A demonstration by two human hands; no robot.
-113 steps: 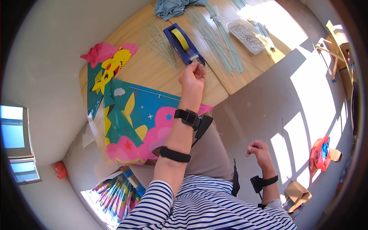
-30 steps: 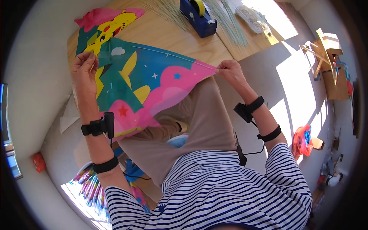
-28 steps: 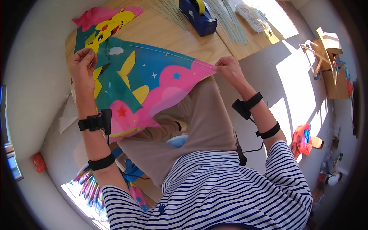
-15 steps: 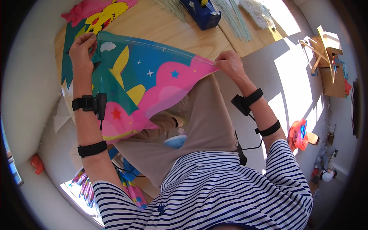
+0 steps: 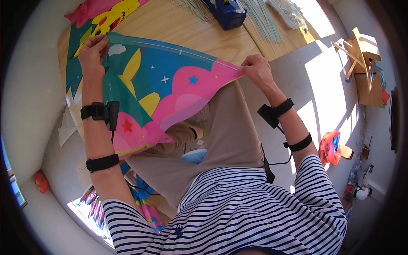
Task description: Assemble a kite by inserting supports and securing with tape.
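Note:
A kite (image 5: 193, 91) of thin printed sheet, blue, pink and green with yellow shapes, hangs over the table edge and across my lap. A slim pale rod (image 5: 180, 52) runs along its taut upper edge. My left hand (image 5: 92, 53) pinches that edge near a small white cloud print, thumb against fingers. Out at the pink pointed corner, my right hand (image 5: 256, 71) is closed on the kite, its fingertips partly hidden. The kite's far part, with a yellow cartoon figure (image 5: 111, 19), lies on the table beyond my left hand.
On the wooden table (image 5: 231, 44) stand a dark blue tape dispenser (image 5: 225, 15), bundles of thin pale rods (image 5: 264, 23) and a clear plastic bag (image 5: 285, 15). Folded colourful kites (image 5: 95, 202) lie low at the left. A red bag (image 5: 329, 148) and a wooden stool (image 5: 367, 63) are at the right.
The far part of the kite and its cartoon figure have shifted slightly up and left. My right hand has moved a little to the right; both hands keep their grip.

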